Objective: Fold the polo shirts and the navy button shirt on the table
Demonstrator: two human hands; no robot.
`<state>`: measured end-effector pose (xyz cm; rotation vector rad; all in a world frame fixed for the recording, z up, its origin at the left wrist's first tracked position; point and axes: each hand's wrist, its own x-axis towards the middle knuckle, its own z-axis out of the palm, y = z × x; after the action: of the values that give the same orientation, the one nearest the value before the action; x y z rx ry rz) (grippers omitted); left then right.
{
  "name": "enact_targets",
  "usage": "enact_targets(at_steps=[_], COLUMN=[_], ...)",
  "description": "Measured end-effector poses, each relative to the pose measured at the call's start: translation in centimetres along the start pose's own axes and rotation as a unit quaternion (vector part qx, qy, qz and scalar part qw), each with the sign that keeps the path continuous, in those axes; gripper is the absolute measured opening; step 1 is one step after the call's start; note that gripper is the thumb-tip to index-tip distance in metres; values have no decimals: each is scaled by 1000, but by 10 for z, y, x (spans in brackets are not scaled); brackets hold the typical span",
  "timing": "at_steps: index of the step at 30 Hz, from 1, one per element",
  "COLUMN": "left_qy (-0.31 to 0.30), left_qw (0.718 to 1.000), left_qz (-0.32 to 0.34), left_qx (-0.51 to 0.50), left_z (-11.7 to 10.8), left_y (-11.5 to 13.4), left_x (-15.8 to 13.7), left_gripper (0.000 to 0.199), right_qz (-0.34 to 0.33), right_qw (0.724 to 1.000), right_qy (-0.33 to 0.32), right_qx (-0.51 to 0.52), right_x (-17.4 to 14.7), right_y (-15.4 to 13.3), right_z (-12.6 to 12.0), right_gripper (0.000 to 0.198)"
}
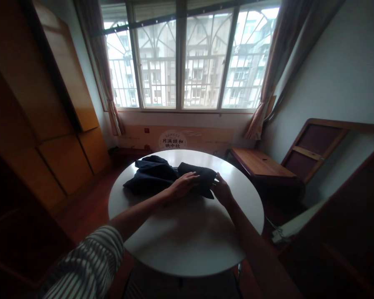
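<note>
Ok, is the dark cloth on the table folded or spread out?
Not spread out: the dark cloth lies bunched and creased on the white table. Whether any part is neatly folded, I cannot tell.

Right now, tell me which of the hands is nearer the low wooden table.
Right. The right hand is at the right end of the dark cloth, toward the low wooden table; the left hand is on the cloth, farther left.

Beige panel (202, 133), round emblem (172, 140): "月满颐和 映中秋"; smaller lettering (213, 142) illegible.
</note>
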<state>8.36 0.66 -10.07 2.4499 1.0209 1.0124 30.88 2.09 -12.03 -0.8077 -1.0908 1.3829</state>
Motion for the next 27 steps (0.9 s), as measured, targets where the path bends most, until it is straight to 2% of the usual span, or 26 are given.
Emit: enact_targets(at_steps=[4,8,10,14,16,18,21,23,24,25,27], left_qy=[82,235,281,332,343,305,135,18,-16,-32,-11], left_qw=[989,940,916,864,861,884,920,921,917,912,901], left_qz=[-97,-197,-194,-145,-147,-183,-250,-263,-261,-259,-259], left_qx=[-78,-151,-212,-350,-345,-303,-269,-286,-301,-317,-349], left_z=[-13,-31,-44,-64,-61,-51,-34,-34,-39,-45,-64], left_y=[-4,-2,3,13,14,14,12,13,14,16,21], left_x=[11,27,32,33,27,19,8,7,9,12,21], left_gripper=[38,30,33,44,43,42,43,43,42,40,35], right_qz=[22,43,40,0,-3,21,38,5,-11,-20,-19], right_qw=[1000,998,998,995,993,988,981,981,981,981,982], right_qy=[-9,-34,-54,-103,-121,-152,-188,-195,-195,-195,-188], right_qx=[13,8,-3,-13,-4,9,6,-11,-16,-15,-7], right_x=[-2,-2,-2,-3,-5,-8,-10,-10,-10,-9,-8], right_y=[-3,-1,1,8,11,14,19,22,22,23,22], right_z=[-3,-2,-1,2,3,5,6,6,5,5,5], right_gripper=[39,42,47,50,50,56,64,60,57,54,51])
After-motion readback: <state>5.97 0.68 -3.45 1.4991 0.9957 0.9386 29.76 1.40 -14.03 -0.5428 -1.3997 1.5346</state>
